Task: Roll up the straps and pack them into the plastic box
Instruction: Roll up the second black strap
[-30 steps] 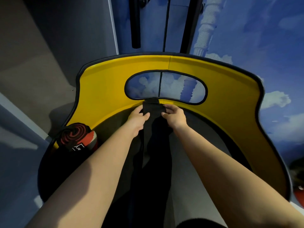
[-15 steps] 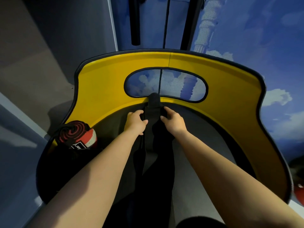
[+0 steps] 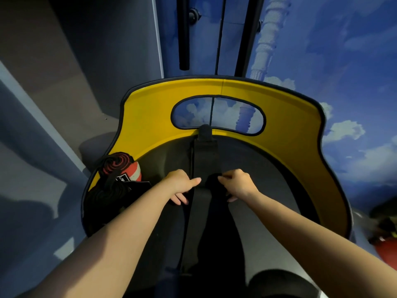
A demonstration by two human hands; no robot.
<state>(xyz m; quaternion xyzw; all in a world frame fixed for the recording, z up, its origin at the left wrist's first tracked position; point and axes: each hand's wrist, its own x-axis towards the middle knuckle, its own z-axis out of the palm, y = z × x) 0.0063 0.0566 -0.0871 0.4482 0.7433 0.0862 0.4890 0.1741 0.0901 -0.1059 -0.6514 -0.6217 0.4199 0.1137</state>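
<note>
A long black strap [image 3: 205,155] lies stretched along the middle of a dark seat-like surface, its far end rounded at the yellow backrest [image 3: 150,117]. My left hand [image 3: 179,184] rests on the strap's left edge, thumb pointing right. My right hand [image 3: 237,184] pinches a dark bunch of strap on its right side. Two rolled straps, one red, black and white [image 3: 122,168] and one black [image 3: 107,194], sit at the left of the seat. No plastic box is in view.
The yellow backrest has an oval cutout [image 3: 217,115] and curves around the far and right sides. A blue sky-painted wall [image 3: 322,50] stands behind. A red object [image 3: 384,248] shows at the right edge. Grey floor lies to the left.
Both hands have drawn back toward me along the strap, away from its far end at the backrest. The strap's far part now lies flat and uncovered.
</note>
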